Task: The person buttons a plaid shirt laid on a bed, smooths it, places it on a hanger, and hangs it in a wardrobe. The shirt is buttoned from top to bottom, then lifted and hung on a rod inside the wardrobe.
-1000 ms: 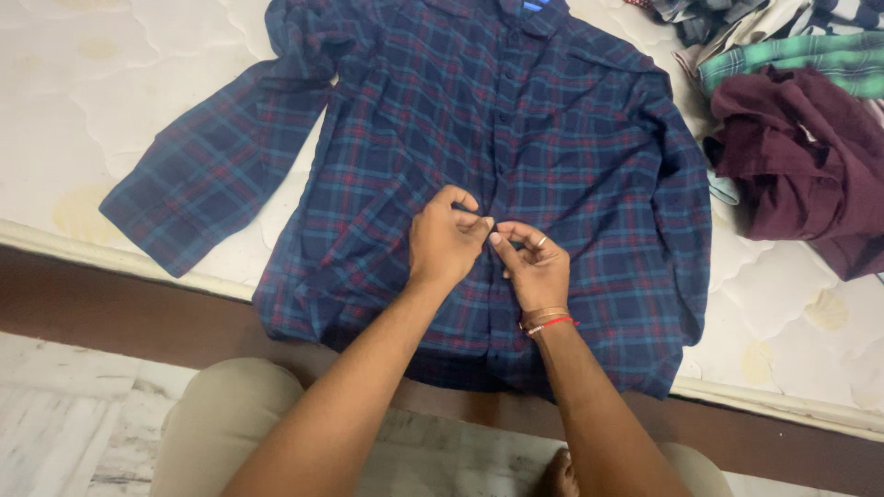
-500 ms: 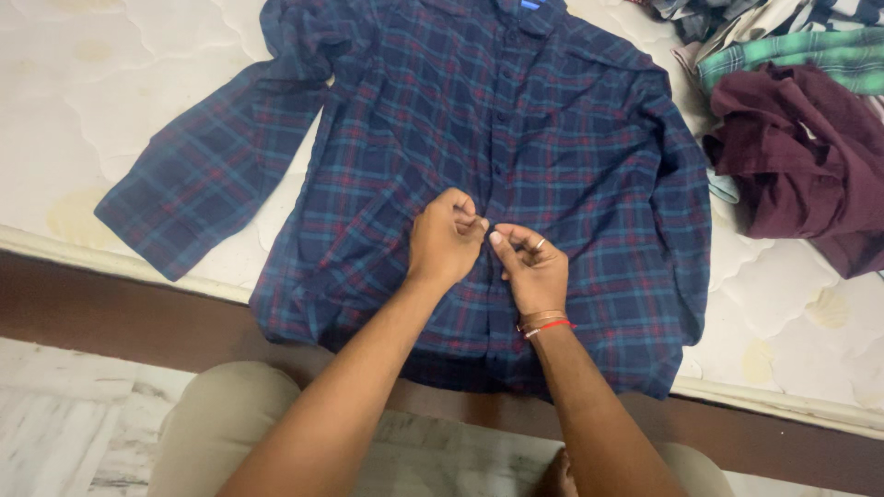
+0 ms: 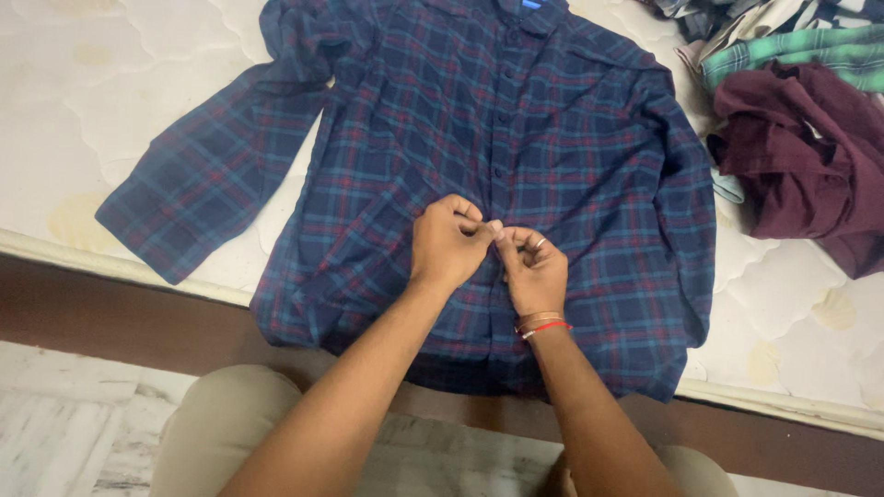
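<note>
Both hands' fingers (image 3: 479, 224) pinching plaid shirt (image 3: 571, 138) placket, on mattress (image 3: 55, 110)

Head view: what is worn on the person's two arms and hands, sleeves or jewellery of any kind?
Both forearms are bare, with no sleeves in view. The left hand wears nothing that shows. The right hand has a thin pale ring on one finger, and its wrist carries slim metal bangles with a red thread band just below them. No gloves or watch.

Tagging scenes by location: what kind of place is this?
Probably a home bedroom: a plaid shirt lies spread on a bare quilted mattress, a heap of clothes beside it, tiled floor below.
</note>
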